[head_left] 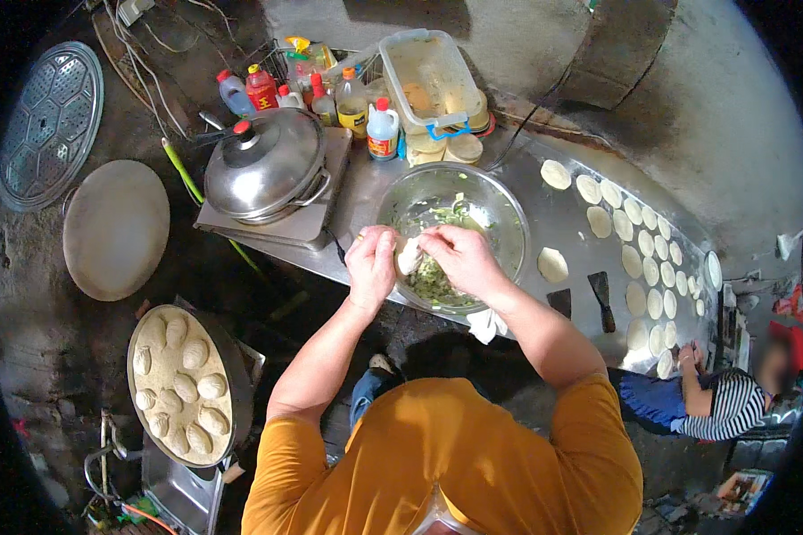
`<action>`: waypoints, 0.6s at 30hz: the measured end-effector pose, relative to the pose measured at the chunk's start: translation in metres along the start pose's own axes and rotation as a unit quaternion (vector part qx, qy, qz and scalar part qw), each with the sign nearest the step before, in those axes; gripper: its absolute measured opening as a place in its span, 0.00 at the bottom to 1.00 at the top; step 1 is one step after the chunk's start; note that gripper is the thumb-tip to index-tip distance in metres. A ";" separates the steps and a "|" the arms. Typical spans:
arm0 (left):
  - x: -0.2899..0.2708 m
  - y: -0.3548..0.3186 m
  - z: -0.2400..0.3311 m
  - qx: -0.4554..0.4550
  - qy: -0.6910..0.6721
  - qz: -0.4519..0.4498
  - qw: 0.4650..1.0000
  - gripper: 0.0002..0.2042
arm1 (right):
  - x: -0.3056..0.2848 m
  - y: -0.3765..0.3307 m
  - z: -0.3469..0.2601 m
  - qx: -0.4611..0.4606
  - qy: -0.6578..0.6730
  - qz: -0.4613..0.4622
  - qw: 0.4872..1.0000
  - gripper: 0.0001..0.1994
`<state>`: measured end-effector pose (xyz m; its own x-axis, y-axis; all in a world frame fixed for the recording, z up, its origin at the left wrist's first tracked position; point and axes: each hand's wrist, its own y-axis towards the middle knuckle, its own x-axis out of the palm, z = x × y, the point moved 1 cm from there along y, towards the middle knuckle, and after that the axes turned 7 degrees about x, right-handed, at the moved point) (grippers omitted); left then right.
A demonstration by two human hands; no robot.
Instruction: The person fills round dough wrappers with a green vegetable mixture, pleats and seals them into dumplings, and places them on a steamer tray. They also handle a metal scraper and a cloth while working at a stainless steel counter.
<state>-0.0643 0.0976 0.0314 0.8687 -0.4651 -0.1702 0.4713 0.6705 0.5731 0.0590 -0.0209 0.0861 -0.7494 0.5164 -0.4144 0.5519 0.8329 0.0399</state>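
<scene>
Pinching a piece of dough [409, 256] between them, the left hand [371, 260] and the right hand [459, 259] both grasp it over the near rim of a steel bowl [509, 209] that holds chopped green filling [433, 281]. The bowl sits on a metal table [571, 236]. Flat dough rounds [638, 259] lie in rows to the right, with a scraper [601, 294] near them. Left of the bowl stands a lidded pot [263, 165], bottles [352, 102] behind it. Lower left, a round tray [152, 339] carries shaped buns [192, 383]. Another person's striped sleeve [736, 406] shows at the far right.
</scene>
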 end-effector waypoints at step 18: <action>-0.074 -0.073 -0.001 -0.586 -0.624 -0.135 0.499 0.37 | 0.089 -0.019 0.022 0.037 0.078 -0.192 0.978 0.09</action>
<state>-0.1628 0.0834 0.0009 0.3223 -0.1368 0.9367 0.9464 0.0231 -0.3223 -0.0105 0.0050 0.0288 -0.9499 0.1976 -0.2422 0.2398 0.9578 -0.1588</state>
